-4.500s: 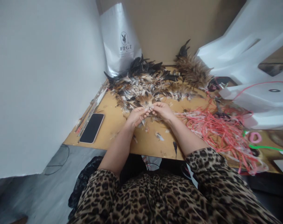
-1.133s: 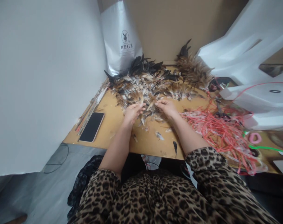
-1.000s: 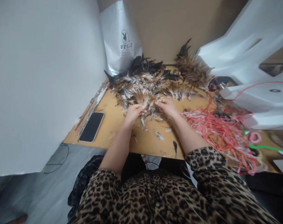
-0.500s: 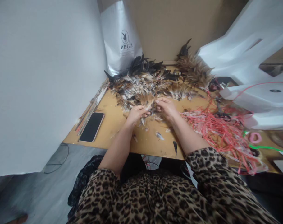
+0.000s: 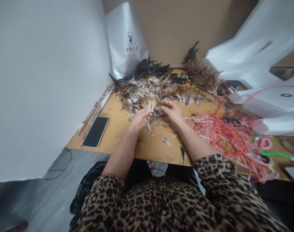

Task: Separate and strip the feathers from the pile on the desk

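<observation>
My left hand [image 5: 141, 118] is closed in a pinch on a small bunch of brown and pale feathers [image 5: 147, 103], which fans out away from me. Just right of it, my right hand [image 5: 172, 111] has its fingertips drawn together at the edge of the feathers. Whatever lies between those fingertips is too small to make out. Behind both hands spreads a loose feather pile [image 5: 142, 87], pale and brown in front, with long black feathers [image 5: 151, 67] at the back. A few stray feathers [image 5: 166, 140] lie nearer to me on the table.
A phone [image 5: 96, 131] lies at the left of the yellowish table [image 5: 122, 141]. Tangled red and clear plastic strings [image 5: 224, 135] cover the right side, with scissors [image 5: 229, 116] among them. A silver bag [image 5: 125, 42] stands behind, and a brown feather bundle [image 5: 202, 71] rests at the back right.
The feathers in my left hand have turned and spread lower, and that hand has shifted slightly left. My right hand has stayed nearly in place, its fingertips a little farther from the left hand.
</observation>
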